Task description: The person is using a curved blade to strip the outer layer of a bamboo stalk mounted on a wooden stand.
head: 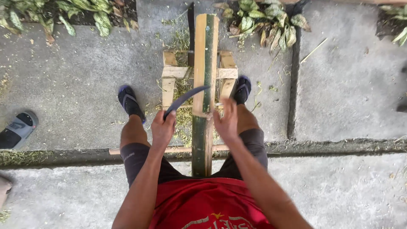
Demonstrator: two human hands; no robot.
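A long split bamboo pole [204, 63], green skin with pale cut faces, runs from my lap out over a small wooden frame stand [169, 71]. My left hand [163, 127] grips the handle of a curved dark blade [186, 96] whose tip lies across the bamboo. My right hand [227, 121] rests against the right side of the pole, fingers touching it just below the blade.
My feet in dark flip-flops [129, 101] sit either side of the stand. Green shavings litter the concrete under the stand. A thin wooden stick [182, 149] lies across under my knees. A grey sandal [18, 128] is at far left; leafy plants [263, 21] at the top.
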